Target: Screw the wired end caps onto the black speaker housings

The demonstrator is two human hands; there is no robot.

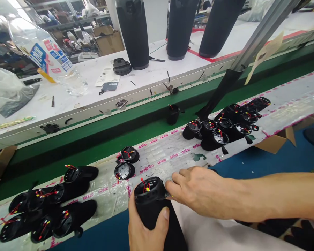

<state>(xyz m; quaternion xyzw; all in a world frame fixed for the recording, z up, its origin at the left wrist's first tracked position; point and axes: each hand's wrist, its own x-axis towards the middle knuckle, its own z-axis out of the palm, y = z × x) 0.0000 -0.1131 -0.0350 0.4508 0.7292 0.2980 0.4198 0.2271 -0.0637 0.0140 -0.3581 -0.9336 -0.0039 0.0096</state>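
My left hand [148,228] is wrapped around a black cylindrical speaker housing [157,218], tilted with its open end up. Red wires with yellow tips [146,188] stick out of that opening. At the right side of the rim, my right hand [189,190] is closed with fingers pinched together; whatever they grip is mostly hidden. Just beyond, two similar housings [124,170] stand side by side on the taped bench strip [159,153], wires showing in their open tops.
Several more housings lie in a group at the left [45,228], and others crowd together at the right [221,136]. On the white shelf [86,101] are a plastic bottle [52,59], a black cap [122,66] and tall black cylinders [133,38]. A metal post [261,38] slants down at right.
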